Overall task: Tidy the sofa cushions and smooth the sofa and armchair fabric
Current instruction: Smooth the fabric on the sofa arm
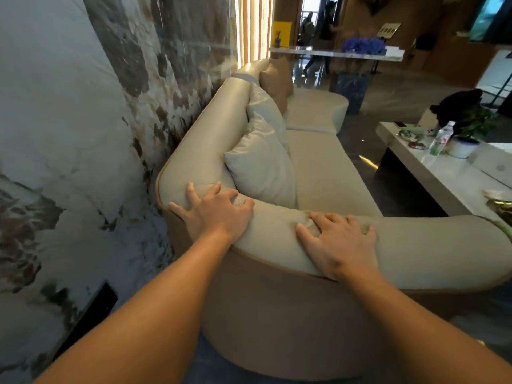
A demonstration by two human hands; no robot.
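To my left I see a marbled wall of grey and brown patches. At my right stands a low pale coffee table, bearing a clear plastic bottle and a potted plant in a white pot. Farther off I make out a long counter with blue flowers, and a yellow box.

The sofa runs along the wall on the left. Both hands rest on its near arm, the left hand beside the right hand. Cushions lean against the backrest. A table stands right, bearing a bottle.
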